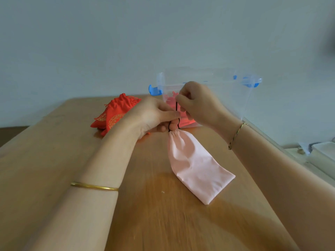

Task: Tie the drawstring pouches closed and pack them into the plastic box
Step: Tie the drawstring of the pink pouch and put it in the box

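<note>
On the far left part of the wooden desk (pixel 54 160) lies a heap of red pouches (pixel 114 113) with gold patterns, their gathered necks pointing toward the wall. A gold bangle (pixel 94 186) circles the left forearm lower down. The left hand (pixel 154 116) sits just right of the red heap, its fingers (pixel 170 115) pinched closed on the black drawstring (pixel 176 107) right above the neck of the pink pouch (pixel 194 163). That pouch has its mouth cinched tight into pleats under the hands, and its flat body trails down and to the right across the desk toward the viewer. The right hand (pixel 197 104) is raised a little above the left, its fingers curled shut around the upper end of the same cord, which runs taut and nearly upright between the two hands. Behind the hands stands the clear plastic box (pixel 241 98) with blue latches (pixel 154 90) on its sides; something red shows through its wall near the bottom, partly hidden by the hands. A thin braided bracelet (pixel 235 135) rings the right wrist. At the far right edge, beyond the desk, a pale tray-like container (pixel 322 153) is partly in view.
</note>
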Demonstrator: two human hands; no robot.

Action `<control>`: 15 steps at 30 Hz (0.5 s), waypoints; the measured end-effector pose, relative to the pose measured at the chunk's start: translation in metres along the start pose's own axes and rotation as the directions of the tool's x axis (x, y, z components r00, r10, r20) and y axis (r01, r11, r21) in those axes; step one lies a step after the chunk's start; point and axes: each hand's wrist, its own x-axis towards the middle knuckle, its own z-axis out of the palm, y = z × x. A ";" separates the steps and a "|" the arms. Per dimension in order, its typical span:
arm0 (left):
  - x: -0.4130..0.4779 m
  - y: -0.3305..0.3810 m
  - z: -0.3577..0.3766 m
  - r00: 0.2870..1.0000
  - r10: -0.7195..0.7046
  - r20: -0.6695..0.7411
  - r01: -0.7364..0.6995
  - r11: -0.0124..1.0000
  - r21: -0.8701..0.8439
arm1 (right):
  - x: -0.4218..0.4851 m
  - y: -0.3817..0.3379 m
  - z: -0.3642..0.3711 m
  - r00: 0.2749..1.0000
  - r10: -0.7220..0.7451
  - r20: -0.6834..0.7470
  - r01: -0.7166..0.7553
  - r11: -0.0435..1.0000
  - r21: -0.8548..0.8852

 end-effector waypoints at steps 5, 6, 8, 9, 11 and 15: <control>0.001 -0.002 0.006 0.997 -0.073 0.023 0.074 0.996 -0.040 | -0.002 0.007 0.005 0.994 0.102 0.025 -0.104 0.991 0.085; 0.001 -0.003 0.007 0.995 -0.099 0.022 0.100 0.992 -0.077 | -0.002 0.011 0.005 0.991 0.133 0.016 -0.134 0.987 0.085; 0.001 -0.005 0.006 0.991 -0.134 0.020 0.136 0.980 -0.149 | 0.000 0.019 0.003 0.986 0.165 -0.018 -0.165 0.986 0.015; 0.001 -0.006 0.006 0.990 -0.142 0.017 0.143 0.972 -0.187 | 0.000 0.020 0.001 0.985 0.168 -0.028 -0.169 0.985 -0.024; 0.001 -0.006 0.004 0.989 -0.150 0.012 0.148 0.955 -0.255 | 0.001 0.015 -0.005 0.986 0.168 -0.007 -0.168 0.986 -0.016; 0.001 -0.003 0.003 0.989 -0.145 -0.009 0.134 0.936 -0.326 | -0.008 -0.004 -0.011 0.922 0.257 0.290 -0.310 0.939 0.151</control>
